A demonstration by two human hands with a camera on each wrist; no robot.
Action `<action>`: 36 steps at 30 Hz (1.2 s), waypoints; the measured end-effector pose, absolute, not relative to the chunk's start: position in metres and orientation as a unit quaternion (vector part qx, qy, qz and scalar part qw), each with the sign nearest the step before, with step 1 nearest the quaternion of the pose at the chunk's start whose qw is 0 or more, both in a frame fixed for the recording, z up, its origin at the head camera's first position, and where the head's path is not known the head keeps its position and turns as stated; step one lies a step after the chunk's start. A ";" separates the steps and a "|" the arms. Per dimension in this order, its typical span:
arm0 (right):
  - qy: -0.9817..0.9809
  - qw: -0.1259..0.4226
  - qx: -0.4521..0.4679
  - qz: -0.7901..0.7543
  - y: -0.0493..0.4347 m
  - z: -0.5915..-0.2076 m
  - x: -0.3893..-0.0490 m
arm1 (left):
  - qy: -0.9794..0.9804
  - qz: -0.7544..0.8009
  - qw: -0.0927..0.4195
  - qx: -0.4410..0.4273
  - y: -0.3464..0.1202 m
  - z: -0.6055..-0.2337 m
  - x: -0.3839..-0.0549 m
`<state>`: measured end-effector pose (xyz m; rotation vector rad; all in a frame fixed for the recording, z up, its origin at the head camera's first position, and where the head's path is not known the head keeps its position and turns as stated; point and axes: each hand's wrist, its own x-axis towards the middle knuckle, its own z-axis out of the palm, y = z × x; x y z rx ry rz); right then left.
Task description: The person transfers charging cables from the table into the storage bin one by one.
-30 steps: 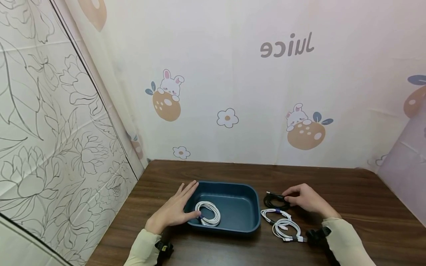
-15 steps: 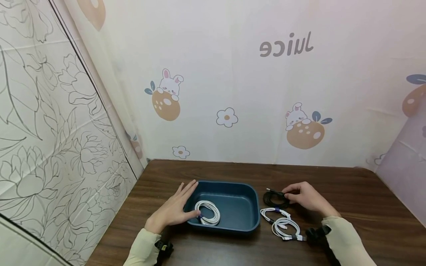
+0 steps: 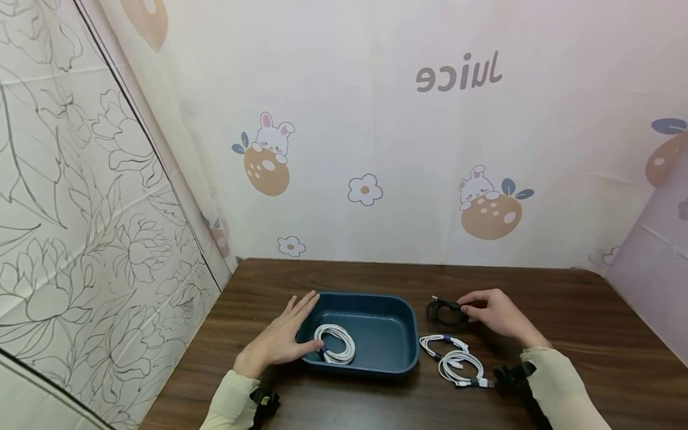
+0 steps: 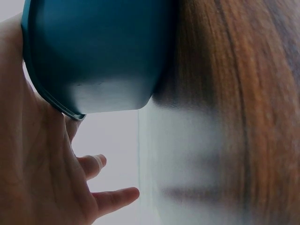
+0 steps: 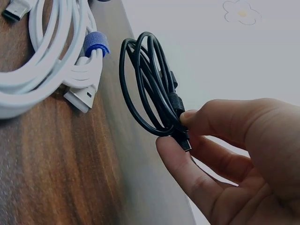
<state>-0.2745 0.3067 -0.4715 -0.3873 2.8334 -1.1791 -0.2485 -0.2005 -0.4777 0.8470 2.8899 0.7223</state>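
A coiled black cable [image 3: 445, 312] is pinched between thumb and fingers of my right hand [image 3: 500, 313]; in the right wrist view the black coil [image 5: 149, 86] hangs off the table surface. My left hand [image 3: 282, 340] rests on the left rim of a blue rectangular tray [image 3: 371, 373], its fingers extended along the edge and the thumb over the near left corner. Inside the tray, at its left, lies a coiled white cable [image 3: 348, 346] with a blue tie. The left wrist view shows the tray's outer wall [image 4: 98, 61] beside the palm.
Two white coiled cables lie on the table right of the tray: one with a blue tie [image 3: 447, 338], and a nearer one with a dark tie [image 3: 463, 365]. The wooden table [image 3: 344, 272] meets a printed curtain [image 3: 322, 227] at the back.
My right hand has risen slightly, lifting the black cable up from the table. The left hand and the tray have stayed in place.
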 end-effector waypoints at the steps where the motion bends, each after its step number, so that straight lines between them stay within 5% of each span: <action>1: 0.916 0.022 -0.125 -0.379 0.307 -0.471 -0.275 | 0.933 0.234 0.021 0.273 -0.200 -0.478 -0.248; 36: 0.923 -0.043 -0.117 -0.364 0.312 -0.450 -0.268 | 0.934 0.236 0.019 0.267 -0.200 -0.480 -0.248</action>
